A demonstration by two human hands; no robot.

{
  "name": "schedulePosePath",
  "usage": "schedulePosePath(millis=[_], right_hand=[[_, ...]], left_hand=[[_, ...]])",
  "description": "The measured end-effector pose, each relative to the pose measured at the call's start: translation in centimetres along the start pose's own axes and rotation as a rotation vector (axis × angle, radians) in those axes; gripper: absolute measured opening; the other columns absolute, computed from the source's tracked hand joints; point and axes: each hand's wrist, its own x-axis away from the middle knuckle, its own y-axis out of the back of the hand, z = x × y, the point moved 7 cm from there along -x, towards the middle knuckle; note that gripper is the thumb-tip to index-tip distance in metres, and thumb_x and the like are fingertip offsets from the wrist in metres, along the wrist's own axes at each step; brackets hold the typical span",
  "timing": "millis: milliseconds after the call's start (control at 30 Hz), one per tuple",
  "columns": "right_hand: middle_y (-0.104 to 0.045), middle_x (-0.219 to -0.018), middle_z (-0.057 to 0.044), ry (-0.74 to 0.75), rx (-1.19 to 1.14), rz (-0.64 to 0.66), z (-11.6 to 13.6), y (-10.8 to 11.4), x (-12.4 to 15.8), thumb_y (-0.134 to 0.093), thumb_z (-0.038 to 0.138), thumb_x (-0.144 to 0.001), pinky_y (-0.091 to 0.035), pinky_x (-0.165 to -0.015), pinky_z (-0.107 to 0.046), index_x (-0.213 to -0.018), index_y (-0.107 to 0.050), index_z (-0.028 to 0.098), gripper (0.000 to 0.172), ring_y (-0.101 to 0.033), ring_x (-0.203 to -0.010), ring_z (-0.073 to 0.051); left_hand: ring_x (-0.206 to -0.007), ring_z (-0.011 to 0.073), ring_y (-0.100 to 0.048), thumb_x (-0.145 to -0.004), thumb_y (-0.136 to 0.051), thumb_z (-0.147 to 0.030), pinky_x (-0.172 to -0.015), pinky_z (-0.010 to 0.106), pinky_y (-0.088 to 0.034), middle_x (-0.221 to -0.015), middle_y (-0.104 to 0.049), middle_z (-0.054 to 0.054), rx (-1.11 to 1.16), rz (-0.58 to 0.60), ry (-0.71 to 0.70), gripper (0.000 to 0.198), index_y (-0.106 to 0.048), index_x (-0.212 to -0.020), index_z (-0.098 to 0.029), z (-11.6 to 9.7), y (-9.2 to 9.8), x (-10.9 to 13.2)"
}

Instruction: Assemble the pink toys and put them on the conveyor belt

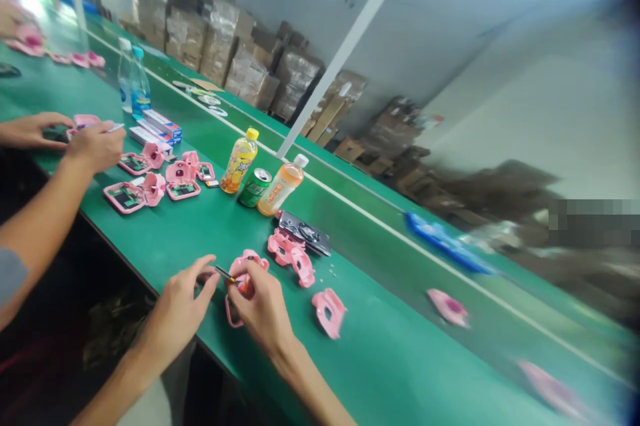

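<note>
**Small screwdriver (pixel 225 273) set to a pink plastic casing (pixel 250 257) between the hands**

The green bench (pixel 360 353) runs diagonally ahead of the hands, with stacked cartons (pixel 210 39) well beyond it. Far to the left of the left hand (pixel 183 299), a co-worker's hands (pixel 95 147) work among more pink parts (pixel 133 196). Ahead of the hands stand a yellow-capped juice bottle (pixel 239 161), a green can (pixel 255 187) and a second bottle (pixel 283 185). Ahead and to the right of the right hand (pixel 263 303) lie a cluster of pink pieces (pixel 290 256), a dark panel (pixel 304 233) and, nearer, a loose pink shell (pixel 329 313).

The right hand curls around the casing, its fingers closed over the middle. The casing's long axis runs from upper right to lower left across the bench. The left hand pinches the screwdriver between thumb and fingertips, its shaft pointing right and slightly down at the casing. The tip is hidden, so any contact cannot be told.
</note>
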Motion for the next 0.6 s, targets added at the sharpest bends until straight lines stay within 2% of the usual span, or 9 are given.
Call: schedulePosePath(millis=[67, 167, 267, 333, 400, 500, 600], right_hand=[[-0.069, -0.089, 0.0, 0.094, -0.011, -0.104, 0.4, 0.5, 1.1, -0.061, 0.013, -0.087, -0.046, -0.06, -0.023, -0.091, -0.062, 0.021, 0.009, -0.057, -0.062, -0.012], [-0.072, -0.107, -0.005, 0.248, -0.089, -0.073, 1.0, 0.4, 2.0, -0.065, 0.024, -0.093, -0.047, -0.056, -0.023, -0.106, -0.065, 0.022, 0.013, -0.054, -0.056, -0.01], [-0.072, -0.109, -0.006, 0.202, -0.245, -0.067, 0.4, 1.1, 1.5, -0.063, 0.03, -0.097, -0.05, -0.055, -0.024, -0.118, -0.065, 0.023, 0.022, -0.055, -0.056, -0.01], [-0.072, -0.104, -0.005, 0.171, -0.255, -0.103, 0.1, 1.6, 0.8, -0.058, 0.025, -0.099, -0.052, -0.06, -0.025, -0.115, -0.068, 0.023, 0.019, -0.058, -0.061, -0.012], [-0.072, -0.098, -0.005, 0.204, -0.222, -0.107, 0.3, 2.0, 0.2, -0.059, 0.022, -0.098, -0.052, -0.065, -0.026, -0.108, -0.071, 0.022, 0.015, -0.06, -0.067, -0.013], [-0.069, -0.088, -0.003, 0.223, -0.171, -0.08, 0.5, 2.3, -0.6, -0.059, 0.019, -0.099, -0.05, -0.067, -0.025, -0.097, -0.07, 0.021, 0.011, -0.062, -0.072, -0.014], [-0.068, -0.088, -0.002, 0.208, -0.068, 0.019, 0.7, 2.2, -1.0, -0.061, 0.019, -0.098, -0.05, -0.067, -0.023, -0.092, -0.066, 0.021, 0.009, -0.063, -0.074, -0.013]], left_hand=[[-0.105, 0.0281, -0.073, -0.089, -0.064, -0.045, -0.096, 0.038, -0.056, -0.106, -0.08, 0.004, 0.3, 0.062, 0.114, 0.036, -0.074, -0.114, -0.022, 0.1, -0.7, 0.5], [-0.108, 0.0286, -0.073, -0.081, -0.076, -0.042, -0.096, 0.035, -0.057, -0.101, -0.081, 0.0, 0.623, 0.077, 0.21, 0.033, -0.08, -0.107, -0.023, -0.2, -1.4, 0.8], [-0.111, 0.0296, -0.072, -0.082, -0.077, -0.042, -0.099, 0.038, -0.057, -0.109, -0.08, 0.004, 0.769, 0.191, 0.242, 0.039, -0.078, -0.116, -0.022, -0.5, -2.4, 0.7], [-0.115, 0.0303, -0.071, -0.085, -0.075, -0.045, -0.104, 0.041, -0.055, -0.118, -0.078, 0.009, 0.814, 0.281, 0.243, 0.044, -0.076, -0.121, -0.02, -0.6, -3.0, 0.7], [-0.118, 0.031, -0.069, -0.087, -0.072, -0.049, -0.108, 0.043, -0.053, -0.122, -0.076, 0.011, 0.829, 0.315, 0.251, 0.046, -0.076, -0.122, -0.019, -0.4, -3.2, 0.8], [-0.124, 0.0306, -0.066, -0.09, -0.068, -0.052, -0.111, 0.043, -0.049, -0.128, -0.074, 0.01, 0.751, 0.33, 0.233, 0.048, -0.073, -0.126, -0.02, -0.3, -3.1, 0.9], [-0.125, 0.029, -0.064, -0.089, -0.07, -0.05, -0.111, 0.039, -0.05, -0.134, -0.071, 0.007, 0.592, 0.296, 0.185, 0.051, -0.07, -0.131, -0.022, -0.3, -2.9, 1.1]])
